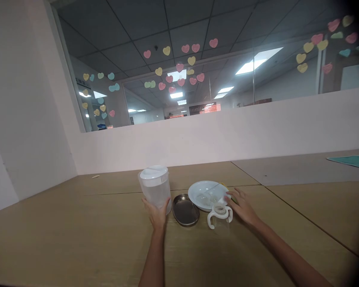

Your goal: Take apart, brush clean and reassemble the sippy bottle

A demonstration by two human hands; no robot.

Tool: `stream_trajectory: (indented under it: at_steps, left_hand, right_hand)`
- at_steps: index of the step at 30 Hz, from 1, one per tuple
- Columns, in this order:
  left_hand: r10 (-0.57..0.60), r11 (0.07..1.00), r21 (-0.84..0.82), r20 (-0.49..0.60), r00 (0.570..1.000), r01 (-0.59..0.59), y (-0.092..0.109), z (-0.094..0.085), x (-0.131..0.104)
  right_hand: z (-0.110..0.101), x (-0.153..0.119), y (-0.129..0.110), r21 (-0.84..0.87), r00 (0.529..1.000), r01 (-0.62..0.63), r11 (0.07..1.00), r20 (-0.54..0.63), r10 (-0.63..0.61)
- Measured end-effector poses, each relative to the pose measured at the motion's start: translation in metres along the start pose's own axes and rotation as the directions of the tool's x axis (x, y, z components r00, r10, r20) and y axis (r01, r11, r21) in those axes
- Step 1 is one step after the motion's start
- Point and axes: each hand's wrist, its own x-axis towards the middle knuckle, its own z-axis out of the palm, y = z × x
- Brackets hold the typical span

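My left hand [157, 213] is wrapped round the lower part of a translucent plastic pitcher [155, 191] with a white lid; the pitcher stands upright. At the right rim of a pale, wide bowl [208, 185] is my right hand [241, 205], fingers stretched out and apart. Whether it touches the bowl I cannot tell. Several small clear items [208, 198] lie in the bowl, too faint to name. Just in front stands a clear baby bottle [220, 217] with two white side handles and an uncovered mouth. Between pitcher and bowl lies an oval metal tray [185, 210].
A wooden table [92, 239] carries everything, with seams between its panels. Behind it rises a white wall [197, 139] below a window with heart-shaped sticky notes [179, 67]. A green cloth [353, 160] lies at the far right, and a small pale scrap [95, 176] at the back left.
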Motion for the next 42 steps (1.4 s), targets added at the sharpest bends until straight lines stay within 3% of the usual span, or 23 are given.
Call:
stream_trajectory:
  at_steps: [3,5,8,11,15,18,26,34,42]
  left_hand:
    - [-0.115,0.993,-0.01,-0.039,0.993,0.115,0.005,-0.004,0.001]
    - [-0.12,0.993,-0.008,-0.069,0.99,0.119,0.01,-0.009,0.003]
    - [-0.06,0.998,0.015,-0.079,0.995,0.062,0.02,-0.017,0.006]
    - [0.078,0.993,0.092,-0.048,0.996,-0.074,0.029,-0.024,0.006]
    - [0.278,0.949,0.142,0.042,0.96,-0.281,0.037,-0.025,0.001]
    - [0.329,0.93,0.146,0.075,0.941,-0.337,0.038,-0.023,-0.002]
    - [0.278,0.95,0.136,0.032,0.96,-0.28,0.037,-0.024,0.0]
    - [0.317,0.932,0.157,0.081,0.945,-0.326,0.035,-0.024,-0.002]
    - [0.218,0.969,0.111,0.012,0.976,-0.218,0.043,-0.023,-0.005]
  right_hand:
    - [-0.009,-0.006,-0.018,0.171,0.999,0.038,0.985,-0.013,-0.036]
    - [-0.011,-0.014,-0.03,0.199,0.993,0.114,0.973,-0.023,-0.112]
    - [-0.009,-0.027,-0.044,0.117,0.947,0.319,0.94,0.003,-0.322]
    - [-0.003,-0.034,-0.049,0.067,0.913,0.405,0.912,0.023,-0.408]
    - [-0.002,-0.035,-0.048,0.031,0.914,0.404,0.914,0.0,-0.405]
    - [-0.003,-0.034,-0.046,0.022,0.921,0.39,0.92,0.0,-0.39]
    - [0.001,-0.035,-0.039,0.04,0.937,0.347,0.937,0.015,-0.348]
    - [0.002,-0.035,-0.035,0.054,0.94,0.339,0.939,0.019,-0.341]
    - [0.003,-0.036,-0.037,0.098,0.945,0.317,0.943,0.045,-0.323]
